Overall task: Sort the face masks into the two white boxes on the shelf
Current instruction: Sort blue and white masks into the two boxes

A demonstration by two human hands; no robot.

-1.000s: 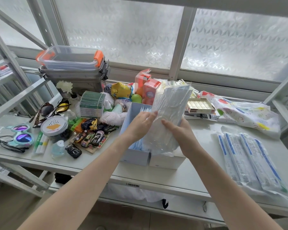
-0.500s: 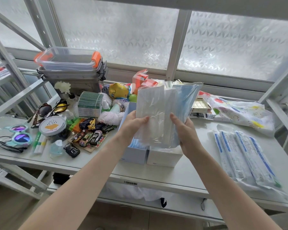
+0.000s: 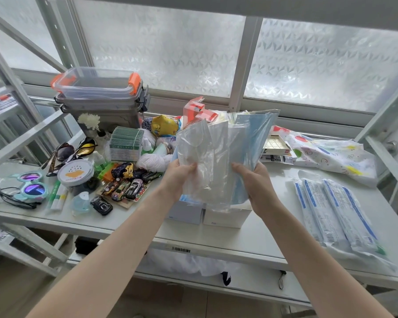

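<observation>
Above the two white boxes, which sat side by side at the near middle of the shelf, both hands held up a fanned bundle of face masks in clear wrappers. At nine o'clock of the bundle, the left hand pinched the white masks, its fingers curled round their lower edge. At three o'clock, the right hand gripped the blue masks the same way. The bundle hung clear of the boxes, tilted slightly toward one o'clock. The left box seemed already to hold blue masks; the right box's contents were hidden behind the bundle. The step in hand looked like separating white from blue. The next move would likely call for pulling the two colours apart and lowering each into its own box. Toy cars and sunglasses lay toward nine o'clock, long sealed packets toward three o'clock.
</observation>
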